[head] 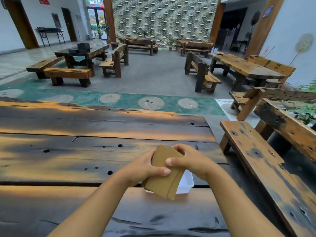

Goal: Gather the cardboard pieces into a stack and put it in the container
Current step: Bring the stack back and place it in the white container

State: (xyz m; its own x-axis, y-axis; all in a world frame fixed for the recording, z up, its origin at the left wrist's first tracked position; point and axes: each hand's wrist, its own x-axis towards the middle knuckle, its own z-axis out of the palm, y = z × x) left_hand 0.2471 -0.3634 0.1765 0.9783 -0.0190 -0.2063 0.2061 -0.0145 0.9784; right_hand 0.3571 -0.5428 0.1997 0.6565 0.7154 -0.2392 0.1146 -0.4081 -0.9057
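Cardboard stack (165,175) above seemingly empty container (186,183).

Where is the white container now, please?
The container sits on the table, low and right of centre in the head view, mostly hidden under the cardboard stack held in both hands.

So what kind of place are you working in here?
Probably a rustic dining hall or courtyard eatery: heavy plank tables with matching benches set in groups, a patterned brick wall, and potted plants.

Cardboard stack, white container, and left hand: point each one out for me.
cardboard stack (165,175), head view, middle of its top face
white container (187,183), head view, its right wall
left hand (145,166), head view, back of hand
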